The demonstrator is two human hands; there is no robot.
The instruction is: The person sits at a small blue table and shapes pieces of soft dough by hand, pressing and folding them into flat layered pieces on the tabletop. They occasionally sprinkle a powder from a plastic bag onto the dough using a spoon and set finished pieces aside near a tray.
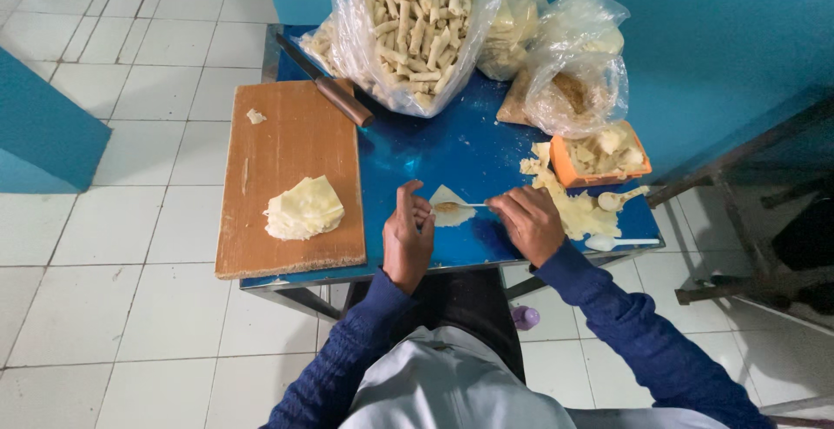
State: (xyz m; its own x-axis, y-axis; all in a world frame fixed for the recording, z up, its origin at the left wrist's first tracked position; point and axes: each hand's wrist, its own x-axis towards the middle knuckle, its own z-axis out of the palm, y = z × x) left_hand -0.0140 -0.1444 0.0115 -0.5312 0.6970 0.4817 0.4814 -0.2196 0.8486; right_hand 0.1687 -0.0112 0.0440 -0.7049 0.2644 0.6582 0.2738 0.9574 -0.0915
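Note:
A small pale wrapper sheet lies on the blue table with a dab of brown filling on it. My right hand holds a thin spoon whose tip rests on that filling. My left hand sits at the wrapper's left edge, fingers curled against it. A stack of wrapper sheets lies on the wooden cutting board to the left.
A large clear bag of rolled snacks stands at the table's back, with smaller bags to its right. A knife lies across the board's top corner. An orange tub, loose wrappers and two white spoons sit at right.

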